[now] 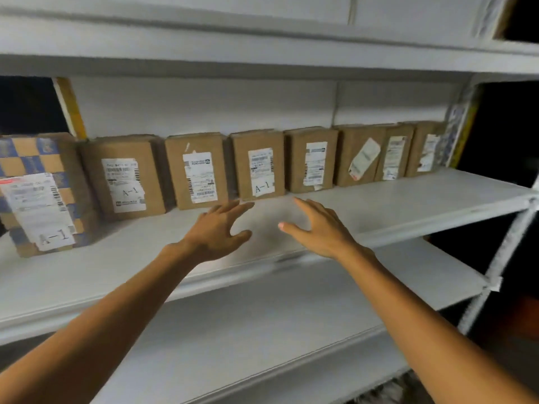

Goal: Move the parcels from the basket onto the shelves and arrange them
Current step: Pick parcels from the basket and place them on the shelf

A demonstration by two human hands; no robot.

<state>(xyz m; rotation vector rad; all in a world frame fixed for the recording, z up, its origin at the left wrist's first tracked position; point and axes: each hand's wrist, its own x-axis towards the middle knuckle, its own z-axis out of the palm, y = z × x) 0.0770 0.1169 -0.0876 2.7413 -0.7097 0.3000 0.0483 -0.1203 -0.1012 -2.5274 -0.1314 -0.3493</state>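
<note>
cardboard parcels [258,164] stand in a row on the middle shelf [408,199], long axes vertical, labels facing us. our left hand [215,228] and right hand [320,228] hover before them, fingers spread, holding nothing.

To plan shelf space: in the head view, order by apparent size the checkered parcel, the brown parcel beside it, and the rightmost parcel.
1. checkered parcel, nearest the camera.
2. brown parcel beside it.
3. rightmost parcel, farthest away, so true size unsure.
</note>
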